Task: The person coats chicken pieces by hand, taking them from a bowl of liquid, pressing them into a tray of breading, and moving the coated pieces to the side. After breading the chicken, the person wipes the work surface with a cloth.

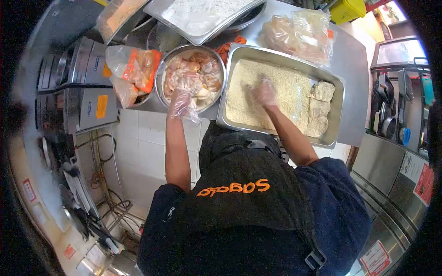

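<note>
My left hand, in a clear plastic glove, reaches into a round metal bowl. It touches pieces of raw chicken sitting in a pale, wet coating; its fingers are hidden among them. My right hand, also gloved and slightly blurred, lies over pale breadcrumbs in a deep rectangular steel tray. Its fingers are apart, with nothing visible in them. Several crumb-coated pieces rest in a row along the tray's right end, away from that hand.
A pan of white flour stands behind the bowl. Plastic bags of raw meat lie left of the bowl and behind the tray. An orange cloth sits between bowl and tray. Grey equipment stands left.
</note>
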The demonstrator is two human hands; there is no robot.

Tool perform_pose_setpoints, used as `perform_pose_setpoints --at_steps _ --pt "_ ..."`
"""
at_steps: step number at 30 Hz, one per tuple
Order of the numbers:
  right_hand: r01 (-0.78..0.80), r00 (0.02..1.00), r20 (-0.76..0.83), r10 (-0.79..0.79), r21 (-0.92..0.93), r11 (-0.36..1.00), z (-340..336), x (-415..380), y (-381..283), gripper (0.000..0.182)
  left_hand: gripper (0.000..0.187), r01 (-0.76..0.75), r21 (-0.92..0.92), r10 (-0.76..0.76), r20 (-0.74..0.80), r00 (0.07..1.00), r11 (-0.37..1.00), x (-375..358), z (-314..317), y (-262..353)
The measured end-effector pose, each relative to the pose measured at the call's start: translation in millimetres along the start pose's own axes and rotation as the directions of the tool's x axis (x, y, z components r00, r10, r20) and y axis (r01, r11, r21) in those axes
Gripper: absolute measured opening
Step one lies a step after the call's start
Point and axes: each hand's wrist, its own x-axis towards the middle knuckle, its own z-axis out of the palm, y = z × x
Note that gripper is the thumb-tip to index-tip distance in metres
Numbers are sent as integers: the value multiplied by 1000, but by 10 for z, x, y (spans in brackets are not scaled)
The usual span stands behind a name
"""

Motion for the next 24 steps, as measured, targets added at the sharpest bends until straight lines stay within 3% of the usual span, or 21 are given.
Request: perform_pose_setpoints --at_steps 1,2,3,5,10,12,13,15,17,19,20,21,22,23,24 --pt "-129 902 424 80 88 988 -106 40 122 85 13 42 70 -42 6 999 997 -25 -15 6" --pt "-92 838 543 -48 229 969 -168 13 244 92 13 37 116 -38 4 999 993 -18 -3 -57" --pt "-100 841 540 -41 230 968 -147 -70 305 92 13 29 150 -30 3 1000 988 -15 -7 -93" --pt "16 900 406 -159 333 943 -75 -339 405 90 13 -191 304 210 -32 977 933 243 130 -812" --pt "23 909 351 -224 495 869 -334 -387 517 76 14 -82 -185 70 -67 995 979 90 127 -124" --pt "183 944 209 -253 305 934 -684 -405 462 57 15 -39 -312 25 -50 998 949 59 127 -48" --pt "180 946 205 -250 307 934 -724 -395 460 57 16 -16 -361 2 -41 999 932 57 126 -48" --pt "224 966 -151 -208 98 970 -772 -382 467 48 16 50 -456 -61 -9 998 889 22 122 -60" --pt "266 944 -236 -232 128 955 -510 -229 652 39 17 116 -543 -122 24 992 832 4 108 -89" --pt "497 789 -494 -364 166 852 -354 -221 727 27 18 161 -595 -162 52 985 787 -5 106 -106" --pt "492 790 -497 -359 166 854 -343 -267 787 27 19 172 -613 -173 58 983 771 -8 103 -117" --pt "378 909 -253 -331 168 910 -309 -372 861 30 19 183 -625 -183 65 981 759 -8 107 -133" --pt "264 964 9 -267 138 955 -293 -478 922 33 20 187 -634 -189 66 980 750 -10 104 -140" --pt "262 964 10 -266 137 955 -252 -531 1008 33 21 193 -642 -194 69 979 742 -20 99 -141" --pt "181 955 238 -179 13 983 -213 -570 1081 39 21 193 -649 -196 69 978 735 -20 99 -138"
